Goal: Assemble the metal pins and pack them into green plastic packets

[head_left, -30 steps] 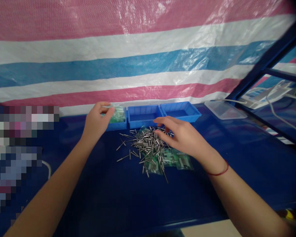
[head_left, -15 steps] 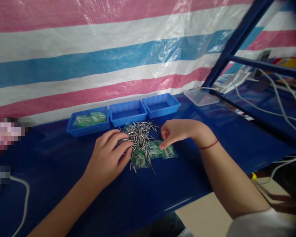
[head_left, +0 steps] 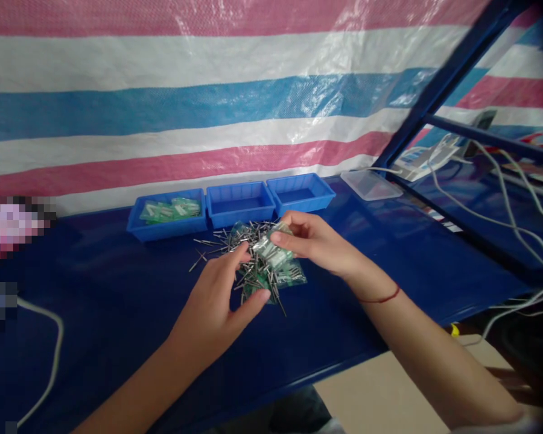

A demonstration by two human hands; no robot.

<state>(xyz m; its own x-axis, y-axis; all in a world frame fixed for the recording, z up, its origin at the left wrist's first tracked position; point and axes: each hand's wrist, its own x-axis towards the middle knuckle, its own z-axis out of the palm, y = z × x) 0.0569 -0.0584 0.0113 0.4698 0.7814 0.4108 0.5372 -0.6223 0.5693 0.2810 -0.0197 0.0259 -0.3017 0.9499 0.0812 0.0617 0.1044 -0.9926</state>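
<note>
In my right hand (head_left: 314,244) is a small clear plastic packet (head_left: 274,250) with green and silvery contents, pinched between thumb and fingers above the pile. My left hand (head_left: 219,295) is at the pile's left side, thumb and fingers spread apart, with nothing visible between them. Between the hands lies a loose heap of thin metal pins that look like pop rivets (head_left: 253,280). More green-tinted packets (head_left: 294,274) lie among and under them on the blue table (head_left: 131,313). Some of the heap is hidden by the held packet and my fingers.
Behind the pile stand three blue bins in a row. The left bin (head_left: 140,232) contains green packets; the middle bin (head_left: 242,214) and right bin (head_left: 305,202) show bare insides. A clear plastic lid (head_left: 371,185) lies at right, near a blue metal frame (head_left: 438,90) and white cables (head_left: 502,181).
My right hand has picked up a packet from the pile's right side and moved slightly left with it. My left hand has opened wider, uncovering metal pins at the pile's left edge.
</note>
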